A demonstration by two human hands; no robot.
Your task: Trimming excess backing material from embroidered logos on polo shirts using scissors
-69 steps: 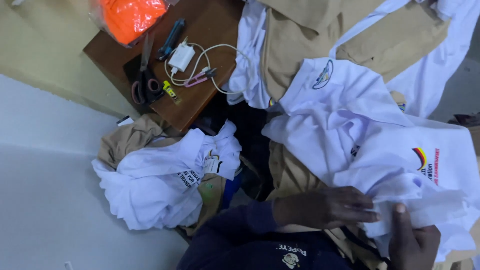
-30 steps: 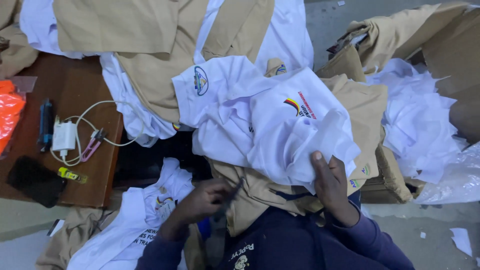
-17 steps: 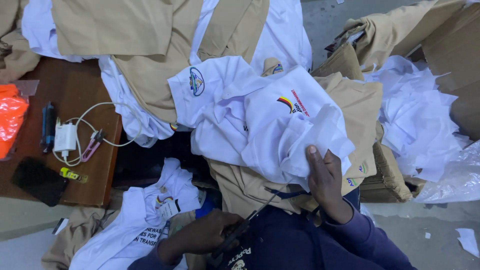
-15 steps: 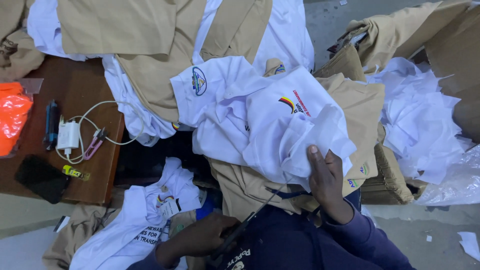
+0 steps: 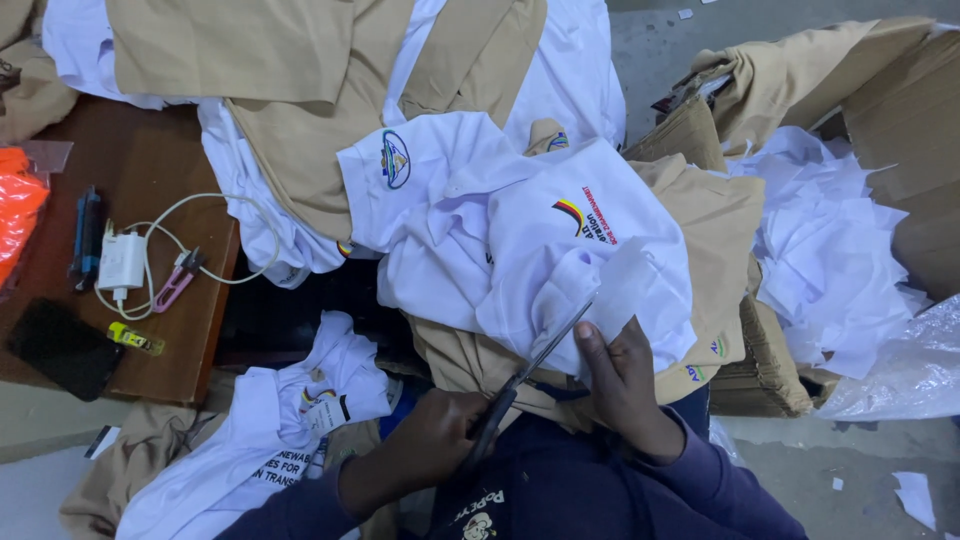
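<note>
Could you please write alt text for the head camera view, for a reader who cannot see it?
Seen from above, a person's left hand holds scissors against a white shirt that the right hand pins down on a heap of white and tan garments. To the left, a wooden table carries a white charger and a black phone.

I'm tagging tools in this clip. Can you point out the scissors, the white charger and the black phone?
scissors (image 5: 535,365), head view, on the blades.
white charger (image 5: 122,262), head view, middle of its body.
black phone (image 5: 62,349), head view, centre of its dark face.
</note>
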